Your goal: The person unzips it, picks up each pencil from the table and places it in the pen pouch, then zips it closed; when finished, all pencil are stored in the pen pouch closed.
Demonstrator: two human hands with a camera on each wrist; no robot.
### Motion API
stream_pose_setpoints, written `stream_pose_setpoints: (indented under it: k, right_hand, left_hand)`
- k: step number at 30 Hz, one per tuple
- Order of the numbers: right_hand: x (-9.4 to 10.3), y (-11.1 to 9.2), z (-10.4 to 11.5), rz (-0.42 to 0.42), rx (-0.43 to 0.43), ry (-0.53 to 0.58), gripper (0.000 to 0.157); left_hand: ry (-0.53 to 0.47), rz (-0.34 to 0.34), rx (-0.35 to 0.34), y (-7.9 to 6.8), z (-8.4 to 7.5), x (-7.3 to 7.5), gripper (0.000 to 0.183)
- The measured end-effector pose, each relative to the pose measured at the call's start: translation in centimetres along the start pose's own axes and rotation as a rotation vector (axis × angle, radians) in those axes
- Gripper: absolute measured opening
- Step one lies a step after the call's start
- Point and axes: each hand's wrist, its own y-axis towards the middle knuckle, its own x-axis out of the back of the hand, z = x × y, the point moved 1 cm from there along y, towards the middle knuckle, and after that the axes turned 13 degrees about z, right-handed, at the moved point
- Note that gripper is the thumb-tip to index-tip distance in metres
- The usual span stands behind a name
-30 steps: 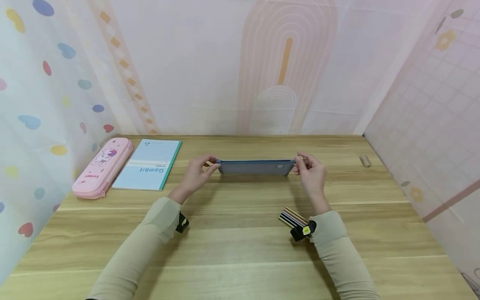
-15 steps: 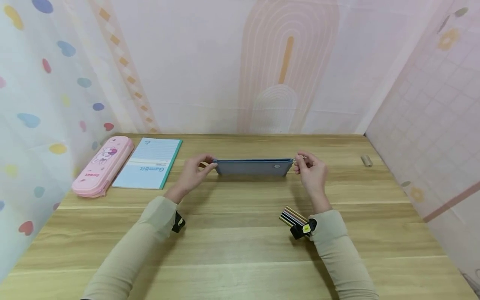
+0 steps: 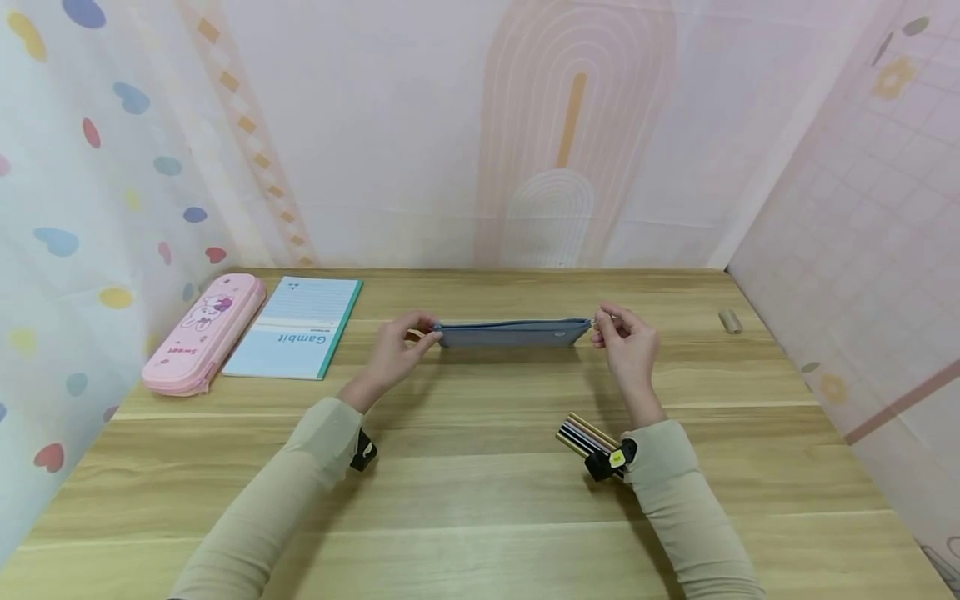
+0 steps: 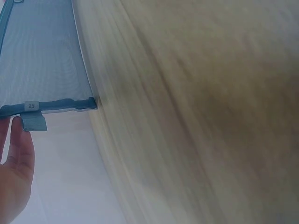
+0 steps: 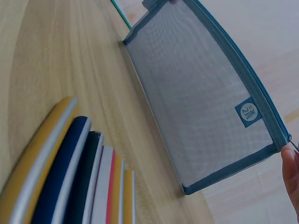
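Observation:
A blue mesh zip pouch (image 3: 510,337) stands on its long edge on the wooden table, zipper side up. My left hand (image 3: 397,350) pinches its upper left corner between thumb and fingers. Just by those fingers, the left wrist view shows a ribbed blue tab (image 4: 33,121) on the pouch's short side. At the opposite upper corner my right hand (image 3: 628,343) pinches the zipper pull, thumb against fingers. The right wrist view shows the zipper edge (image 5: 233,58) bowed, with a round-logo patch (image 5: 249,112) below it. Most of the left hand is outside the left wrist view.
Several slim striped sticks, like pencils (image 3: 583,435), lie side by side under my right wrist. A pink pencil case (image 3: 206,333) and a light blue notebook (image 3: 295,327) lie at the back left. One small tan cylinder (image 3: 730,322) is at the far right. Curtains (image 3: 390,133) surround the table.
The pouch shifted slightly left, then back right. Its front face now looks narrower from above, and its top edge shows a slight gap. Both hands keep their holds.

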Motion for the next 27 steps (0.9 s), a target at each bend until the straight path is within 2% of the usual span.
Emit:
stream_pose_setpoints:
  k: [2, 5, 6, 11, 13, 15, 17, 19, 21, 22, 24, 27]
  right_hand:
    - [0.2, 0.2, -1.1, 0.014, 0.030, 0.085, 0.020]
    - [0.3, 0.2, -1.2, -0.006, 0.013, 0.112, 0.022]
    - [0.2, -0.2, -0.2, -0.033, -0.015, 0.073, 0.022]
    - [0.3, -0.4, 1.1, -0.155, -0.142, -0.158, 0.020]
    - [0.3, -0.4, 1.3, -0.192, -0.151, -0.198, 0.019]
    - [0.1, -0.6, 1.6, -0.184, -0.109, -0.205, 0.016]
    - [-0.4, -1.0, 2.1, -0.111, -0.032, -0.198, 0.014]
    - [-1.3, -1.5, 2.6, 0.022, 0.032, -0.201, 0.013]
    - [-2.3, -2.2, 4.0, 0.174, 0.056, -0.223, 0.014]
    - [-2.8, -2.5, 4.8, 0.253, 0.040, -0.221, 0.016]
    - [-3.8, -2.8, 5.0, 0.374, -0.038, -0.183, 0.019]
    - [-4.9, -3.0, 4.3, 0.444, -0.249, -0.056, 0.025]
  left_hand:
    - [-0.009, -0.001, 0.009, -0.1, 0.0, 0.0, 0.018]
    - [-0.023, -0.002, 0.021, -0.1, 0.0, 0.1, 0.018]
    - [-0.027, -0.004, 0.024, -0.1, 0.1, 0.1, 0.018]
    - [-0.046, -0.014, 0.046, -0.2, 0.0, 0.2, 0.018]
    - [-0.045, -0.021, 0.049, -0.3, 0.0, 0.2, 0.019]
    - [-0.039, -0.030, 0.047, -0.3, 0.0, 0.2, 0.019]
    - [-0.022, -0.040, 0.050, -0.3, 0.0, 0.1, 0.020]
    - [-0.002, -0.051, 0.049, -0.2, -0.1, 0.0, 0.021]
    - [0.015, -0.055, 0.048, 0.0, -0.2, -0.2, 0.021]
    - [0.023, -0.049, 0.048, 0.1, -0.4, -0.2, 0.021]
    - [0.028, -0.049, 0.034, 0.4, -0.7, -0.5, 0.019]
    - [0.042, -0.013, 0.001, 0.4, -1.5, -1.0, 0.016]
